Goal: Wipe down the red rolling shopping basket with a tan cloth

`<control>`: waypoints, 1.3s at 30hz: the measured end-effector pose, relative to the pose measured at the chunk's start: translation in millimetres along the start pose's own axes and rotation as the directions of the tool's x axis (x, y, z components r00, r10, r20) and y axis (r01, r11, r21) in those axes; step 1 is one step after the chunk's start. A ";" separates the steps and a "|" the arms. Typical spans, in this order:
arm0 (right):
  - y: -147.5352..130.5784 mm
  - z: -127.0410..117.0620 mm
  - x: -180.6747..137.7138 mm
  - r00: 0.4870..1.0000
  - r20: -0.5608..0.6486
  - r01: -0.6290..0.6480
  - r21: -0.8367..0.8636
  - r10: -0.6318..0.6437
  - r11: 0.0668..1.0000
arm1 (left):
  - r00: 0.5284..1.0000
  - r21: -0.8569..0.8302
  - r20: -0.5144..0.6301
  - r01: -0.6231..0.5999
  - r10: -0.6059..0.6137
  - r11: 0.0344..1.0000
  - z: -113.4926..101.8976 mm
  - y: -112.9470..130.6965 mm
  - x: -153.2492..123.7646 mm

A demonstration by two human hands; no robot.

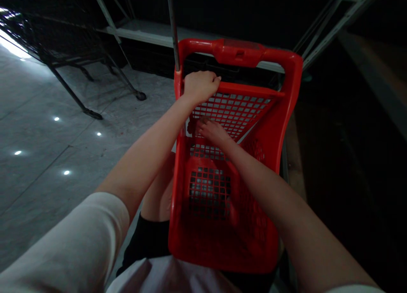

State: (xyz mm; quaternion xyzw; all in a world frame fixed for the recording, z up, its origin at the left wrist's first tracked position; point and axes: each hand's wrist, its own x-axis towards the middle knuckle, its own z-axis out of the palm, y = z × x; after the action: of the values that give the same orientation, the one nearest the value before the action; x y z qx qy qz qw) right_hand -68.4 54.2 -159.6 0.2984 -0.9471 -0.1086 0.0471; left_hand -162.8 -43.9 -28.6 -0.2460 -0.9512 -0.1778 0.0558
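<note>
A red plastic shopping cart [291, 89] stands right in front of me, its handle at the far end. My left hand [202, 86] is closed over the top edge of the cart's slatted inner panel [244, 110], at its left corner. Lower down, inside the basket, my right hand [212, 132] reaches to the left side wall by the panel. Its fingers are curled, and a small dark patch shows at their tips; dim light hides what it is. The grid floor [210, 191] of the basket shows below my forearms.
White metal shelving [146, 35] stands behind the cart, with a thin metal pole [172, 26] at the handle's left. A dark wire cart [73, 64] on legs is at the upper left. Grey tiles [63, 144] cover the floor; the right side is very dark.
</note>
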 end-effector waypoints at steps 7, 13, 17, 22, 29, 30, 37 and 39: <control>2.4 -1.3 -7.0 0.978 0.203 0.056 0.009 -0.057 0.998 | 1.000 0.003 0.005 0.004 -0.004 1.000 -0.6 -1.2 2.0; 30.9 -64.5 -15.8 0.901 -0.173 -0.404 0.003 0.398 0.915 | 0.998 -0.081 -0.050 -0.042 0.038 0.996 -9.0 -6.4 -1.0; 30.8 -59.5 -20.4 0.864 -0.204 -0.460 0.054 0.460 0.887 | 0.999 0.022 0.005 -0.032 0.032 0.999 -16.7 -7.0 0.7; 17.3 -23.0 -15.0 0.950 -0.075 -0.300 0.067 0.304 0.952 | 0.983 0.012 0.144 -0.114 0.111 0.993 -22.5 -17.5 5.7; 5.9 -4.1 -17.3 0.974 0.041 -0.227 0.094 0.224 0.969 | 0.993 -0.019 0.062 -0.099 0.100 0.995 -18.4 -21.5 -5.5; 3.6 -2.0 -17.7 0.978 0.097 -0.197 0.113 0.187 0.974 | 0.992 -0.007 0.055 -0.112 0.112 0.994 -18.4 -21.3 -5.7; 24.4 -34.9 -14.6 0.964 -0.040 -0.258 0.075 0.261 0.963 | 0.986 0.016 0.009 -0.166 0.166 0.986 -15.6 -23.6 -0.6; 37.4 -49.1 -15.9 0.885 -0.214 -0.401 0.100 0.414 0.910 | 0.984 0.027 0.005 -0.179 0.179 0.983 -13.6 -23.1 0.7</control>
State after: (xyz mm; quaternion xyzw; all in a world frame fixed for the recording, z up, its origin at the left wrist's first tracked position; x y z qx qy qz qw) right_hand -68.6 84.4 -103.6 0.1045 -0.9792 -0.0356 0.1705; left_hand -174.5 -67.4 -23.0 -0.3298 -0.9277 -0.1586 0.0737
